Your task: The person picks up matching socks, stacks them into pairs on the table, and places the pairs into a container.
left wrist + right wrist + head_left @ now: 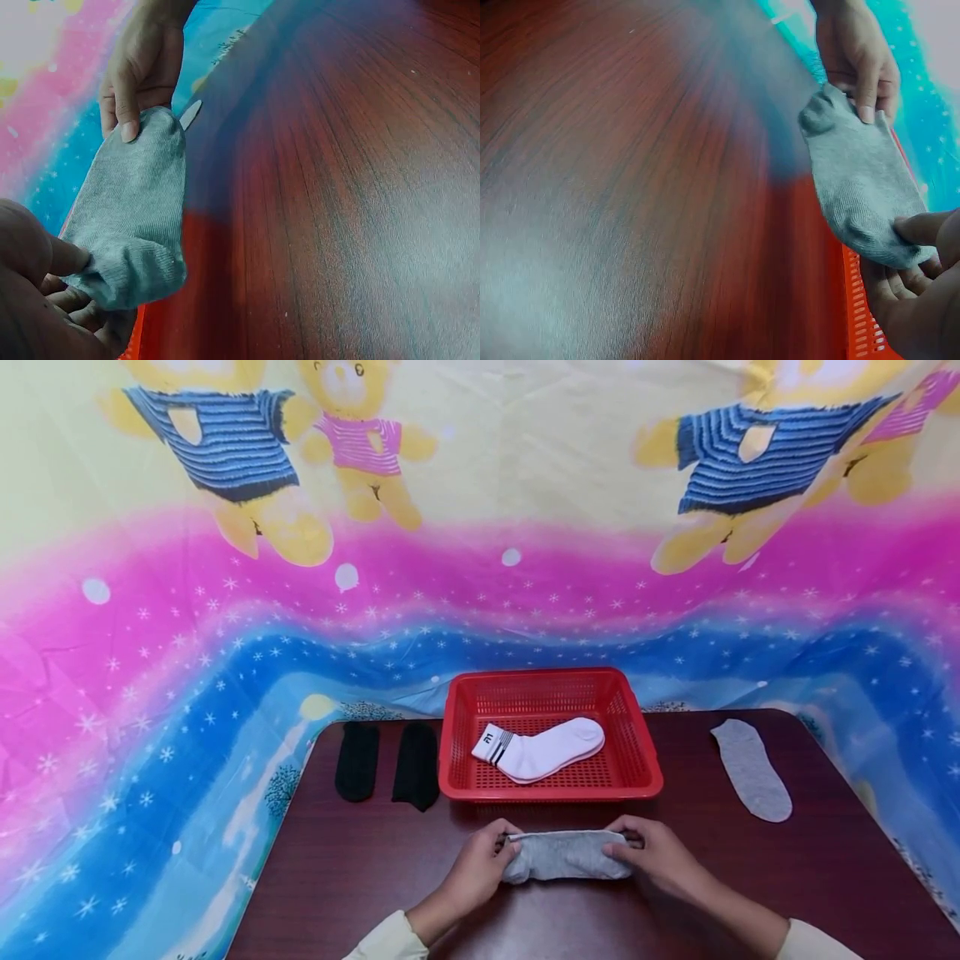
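Grey ankle sock [567, 855]: raised in front of the basket, stretched sideways between both hands, its surface wrinkled near each grip.
Left hand [480, 862]: pinches the sock's left end, thumb on the near face and fingers behind it.
Right hand [662, 857]: pinches the right end in the same way, thumb in front, fingers behind.
Red plastic basket [551, 794]: stands at the far side of the table, perforated walls, open top.
White crew sock [558, 750]: lies inside the basket on its floor, cuff to the left with black stripes and a dark mark, toe to the right.
Black socks [357, 762]: two lie flat left of the basket, roughly parallel, one of them just beside its wall.
Second grey sock [752, 771]: lies flat and slanted, well apart from the basket on its right.
Table [337, 877]: dark reddish-brown, wood-grained, with rounded far corners.
Backdrop cloth [480, 589]: pink, blue and cream, printed with snowflakes and bears in striped shirts.
Sleeves [390, 937]: pale, at both forearms.
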The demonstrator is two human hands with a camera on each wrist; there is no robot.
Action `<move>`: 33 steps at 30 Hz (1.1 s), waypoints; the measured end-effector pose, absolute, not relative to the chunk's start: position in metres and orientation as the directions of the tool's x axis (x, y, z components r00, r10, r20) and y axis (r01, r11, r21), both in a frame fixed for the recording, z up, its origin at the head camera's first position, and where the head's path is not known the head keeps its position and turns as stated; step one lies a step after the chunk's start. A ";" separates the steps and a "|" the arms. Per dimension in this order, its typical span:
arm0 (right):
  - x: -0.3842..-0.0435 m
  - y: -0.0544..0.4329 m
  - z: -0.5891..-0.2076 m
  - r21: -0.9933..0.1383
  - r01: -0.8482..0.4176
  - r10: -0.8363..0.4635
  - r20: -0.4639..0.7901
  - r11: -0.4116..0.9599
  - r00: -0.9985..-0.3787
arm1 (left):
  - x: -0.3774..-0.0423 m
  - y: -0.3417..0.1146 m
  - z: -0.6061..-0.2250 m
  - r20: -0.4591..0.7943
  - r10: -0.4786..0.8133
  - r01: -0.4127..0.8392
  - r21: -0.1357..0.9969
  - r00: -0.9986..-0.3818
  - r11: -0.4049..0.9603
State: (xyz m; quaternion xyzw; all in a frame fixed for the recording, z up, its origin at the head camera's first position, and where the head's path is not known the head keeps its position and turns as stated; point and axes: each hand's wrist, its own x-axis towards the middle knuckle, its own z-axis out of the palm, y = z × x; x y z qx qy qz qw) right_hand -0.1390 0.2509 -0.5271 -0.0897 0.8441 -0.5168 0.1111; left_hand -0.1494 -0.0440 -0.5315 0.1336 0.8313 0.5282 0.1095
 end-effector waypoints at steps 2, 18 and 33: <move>-0.140 0.252 -0.527 -0.905 0.026 -0.258 -0.148 0.424 -0.955 | -0.149 -0.044 -0.532 -0.060 0.341 0.062 0.940 -0.938 0.335; -0.146 0.254 -0.547 -0.891 0.362 -0.115 -0.405 0.275 -0.907 | -0.157 -0.042 -0.546 -0.137 0.277 -0.035 0.938 -0.951 0.344; -0.161 0.245 -0.555 -0.838 0.284 0.017 -0.313 0.466 -0.950 | -0.164 -0.038 -0.548 -0.136 0.237 -0.007 0.879 -0.962 0.477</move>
